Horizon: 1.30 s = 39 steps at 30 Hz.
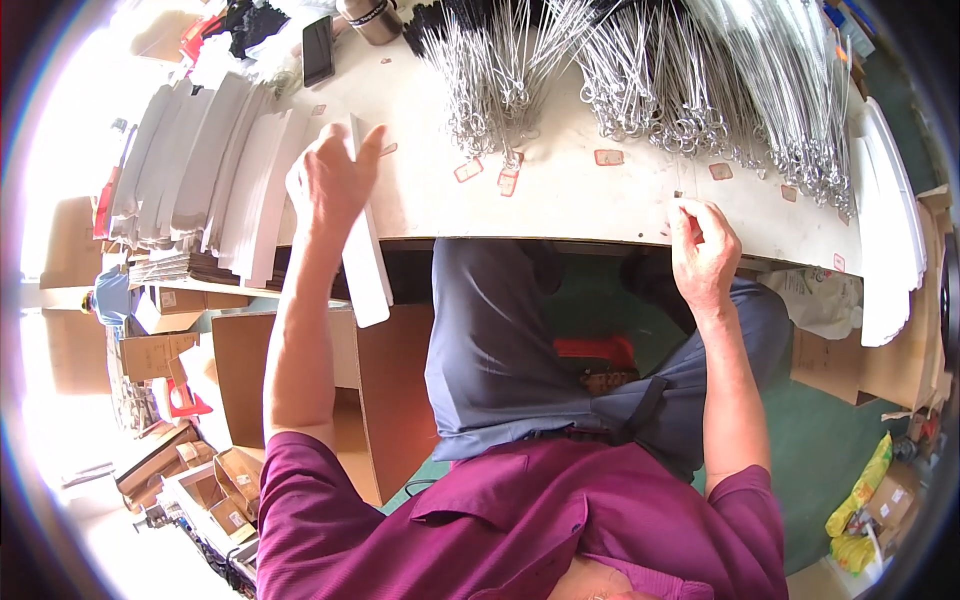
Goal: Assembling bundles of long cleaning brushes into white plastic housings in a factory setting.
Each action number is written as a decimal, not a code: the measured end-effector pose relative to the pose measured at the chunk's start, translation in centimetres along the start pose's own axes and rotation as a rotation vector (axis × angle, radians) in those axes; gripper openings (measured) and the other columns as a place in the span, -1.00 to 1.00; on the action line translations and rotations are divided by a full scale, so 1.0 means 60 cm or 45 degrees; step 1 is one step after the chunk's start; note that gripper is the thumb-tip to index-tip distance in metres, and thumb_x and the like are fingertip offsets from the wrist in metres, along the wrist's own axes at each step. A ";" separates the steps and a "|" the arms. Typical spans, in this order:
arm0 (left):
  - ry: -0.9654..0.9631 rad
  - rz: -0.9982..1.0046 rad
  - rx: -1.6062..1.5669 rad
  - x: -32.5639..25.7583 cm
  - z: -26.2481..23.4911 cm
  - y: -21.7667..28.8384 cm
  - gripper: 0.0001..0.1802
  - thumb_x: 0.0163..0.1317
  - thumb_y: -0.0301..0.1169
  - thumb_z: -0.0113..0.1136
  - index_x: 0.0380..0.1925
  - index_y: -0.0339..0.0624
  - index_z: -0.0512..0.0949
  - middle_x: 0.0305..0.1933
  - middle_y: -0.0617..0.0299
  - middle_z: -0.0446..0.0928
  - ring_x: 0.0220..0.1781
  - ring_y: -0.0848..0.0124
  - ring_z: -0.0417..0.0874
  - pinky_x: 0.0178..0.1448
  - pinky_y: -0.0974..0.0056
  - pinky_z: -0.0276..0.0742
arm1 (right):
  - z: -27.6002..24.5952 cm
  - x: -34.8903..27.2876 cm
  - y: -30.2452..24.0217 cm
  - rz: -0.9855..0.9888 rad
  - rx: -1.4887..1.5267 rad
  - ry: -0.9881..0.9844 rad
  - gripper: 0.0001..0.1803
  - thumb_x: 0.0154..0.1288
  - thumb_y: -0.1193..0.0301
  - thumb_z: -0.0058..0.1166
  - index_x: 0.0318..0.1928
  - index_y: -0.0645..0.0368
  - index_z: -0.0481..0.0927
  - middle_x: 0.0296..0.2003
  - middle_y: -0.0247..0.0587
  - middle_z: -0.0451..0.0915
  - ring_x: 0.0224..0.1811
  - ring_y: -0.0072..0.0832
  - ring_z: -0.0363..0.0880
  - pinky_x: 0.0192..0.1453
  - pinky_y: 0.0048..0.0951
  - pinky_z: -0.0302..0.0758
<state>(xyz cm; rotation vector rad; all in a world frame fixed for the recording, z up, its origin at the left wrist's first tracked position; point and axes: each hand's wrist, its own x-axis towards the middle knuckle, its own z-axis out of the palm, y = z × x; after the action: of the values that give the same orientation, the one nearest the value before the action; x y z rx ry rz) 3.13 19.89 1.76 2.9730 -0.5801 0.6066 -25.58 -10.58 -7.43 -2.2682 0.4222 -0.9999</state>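
Observation:
My left hand is at the left of the table, over a narrow white cardboard sleeve. Its thumb and forefinger are spread apart, with the sleeve's far end showing between them. The sleeve lies at a slant, its near end jutting past the table's front edge. At that edge on the right, my right hand is closed, thumb and fingers curled together; what they hold, if anything, is hidden. Beyond it lie bundles of wire brushes, their looped ends towards me and some dark bristles at the far side.
Stacked white sleeves line the table's left end; more white pieces hang over its right end. A phone and a metal flask stand at the back left. An open carton is below the table's left front.

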 end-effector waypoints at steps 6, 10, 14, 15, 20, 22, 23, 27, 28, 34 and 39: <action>-0.128 0.604 -0.751 -0.103 0.059 0.140 -0.68 0.29 -0.37 0.32 0.00 -0.27 0.60 -0.25 -0.10 0.67 -0.19 -0.04 0.73 -0.09 0.00 0.61 | 0.005 0.002 -0.010 0.006 -0.062 0.021 -0.93 0.37 0.56 0.20 -0.16 0.24 0.64 -0.28 -0.14 0.67 -0.38 -0.30 0.68 -0.26 -0.36 0.59; -0.175 0.633 -0.541 -0.095 0.097 0.167 -0.67 0.26 -0.46 0.29 0.02 -0.27 0.55 -0.29 -0.08 0.60 -0.20 -0.04 0.68 -0.07 -0.03 0.58 | 0.001 -0.002 -0.011 -0.011 0.001 -0.007 -0.91 0.36 0.58 0.19 -0.15 0.25 0.63 -0.25 -0.12 0.67 -0.40 -0.30 0.67 -0.29 -0.38 0.58; -0.041 0.689 -0.583 -0.091 0.106 0.177 -0.80 0.25 -0.49 0.27 -0.14 -0.19 0.54 -0.38 0.01 0.56 -0.27 -0.02 0.66 -0.13 -0.06 0.56 | 0.001 -0.003 -0.009 -0.036 -0.069 0.037 -0.89 0.34 0.59 0.21 -0.14 0.25 0.63 -0.25 -0.13 0.67 -0.41 -0.34 0.66 -0.31 -0.39 0.57; 0.005 0.714 -0.545 -0.092 0.112 0.177 -0.85 0.23 -0.49 0.27 -0.21 -0.17 0.54 -0.37 0.02 0.57 -0.27 0.00 0.66 -0.14 -0.06 0.56 | 0.002 -0.002 -0.009 -0.040 -0.065 0.036 -0.89 0.34 0.59 0.21 -0.14 0.25 0.63 -0.25 -0.13 0.67 -0.41 -0.34 0.66 -0.31 -0.39 0.57; 0.045 0.796 -0.419 -0.083 0.122 0.176 -0.89 0.18 -0.48 0.32 -0.37 -0.12 0.55 -0.40 0.13 0.58 -0.32 0.12 0.70 -0.23 0.02 0.58 | 0.005 0.004 -0.021 0.007 -0.038 0.046 -0.94 0.34 0.58 0.23 -0.20 0.24 0.64 -0.30 -0.18 0.66 -0.45 -0.39 0.63 -0.33 -0.43 0.54; 0.126 0.812 -0.689 -0.078 0.102 0.184 -0.89 0.16 -0.51 0.32 -0.42 -0.13 0.54 -0.42 0.16 0.59 -0.39 0.13 0.68 -0.31 0.06 0.58 | 0.003 0.000 -0.021 0.052 -0.013 0.021 -0.95 0.37 0.54 0.23 -0.20 0.26 0.65 -0.32 -0.20 0.67 -0.45 -0.45 0.62 -0.33 -0.46 0.53; 0.097 0.752 -0.755 -0.084 0.080 0.187 -0.89 0.13 -0.58 0.28 -0.46 -0.18 0.52 -0.46 0.18 0.57 -0.43 0.24 0.69 -0.37 0.15 0.55 | 0.003 0.001 -0.021 0.105 0.017 -0.006 -0.92 0.41 0.50 0.23 -0.21 0.28 0.65 -0.33 -0.23 0.68 -0.45 -0.51 0.61 -0.32 -0.49 0.53; -0.226 0.373 -1.449 -0.108 0.059 0.212 -0.89 0.12 -0.64 0.25 -0.45 -0.27 0.49 -0.50 0.25 0.54 -0.40 0.48 0.68 -0.33 0.32 0.59 | 0.018 0.037 -0.076 0.698 0.645 -0.276 -0.65 0.57 0.22 0.10 -0.13 0.31 0.69 -0.32 -0.30 0.71 -0.37 -0.62 0.61 -0.28 -0.54 0.54; -0.220 0.377 -1.452 -0.117 0.043 0.214 -0.89 0.12 -0.64 0.25 -0.45 -0.27 0.49 -0.50 0.25 0.54 -0.40 0.48 0.68 -0.33 0.32 0.59 | 0.031 0.051 -0.077 0.794 0.782 -0.369 -0.58 0.58 0.13 0.06 -0.11 0.30 0.69 -0.32 -0.26 0.71 -0.35 -0.60 0.63 -0.27 -0.53 0.57; -0.255 0.130 -1.761 -0.178 -0.017 0.240 -0.89 0.15 -0.63 0.27 -0.43 -0.27 0.50 -0.47 0.14 0.65 -0.37 0.41 0.77 -0.25 0.31 0.68 | 0.152 0.137 -0.127 1.111 1.636 -0.863 -0.47 0.69 0.13 -0.22 0.16 0.43 0.52 -0.17 -0.01 0.72 -0.13 -0.32 0.73 0.03 -0.31 0.65; -0.241 0.052 -1.711 -0.222 -0.031 0.227 -0.91 0.16 -0.63 0.33 -0.37 -0.27 0.60 -0.45 0.18 0.68 -0.37 0.45 0.78 -0.21 0.35 0.66 | 0.162 0.149 -0.166 1.057 1.774 -0.851 -0.67 0.64 0.36 -0.16 0.08 0.39 0.55 -0.45 -0.28 0.57 -0.36 -0.42 0.64 -0.19 -0.32 0.65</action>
<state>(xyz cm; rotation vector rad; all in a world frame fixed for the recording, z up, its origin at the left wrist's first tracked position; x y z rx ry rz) -13.97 12.14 -1.99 1.7307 -0.6696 -0.1107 -11.99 -3.59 -1.10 -0.8533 0.1920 0.0497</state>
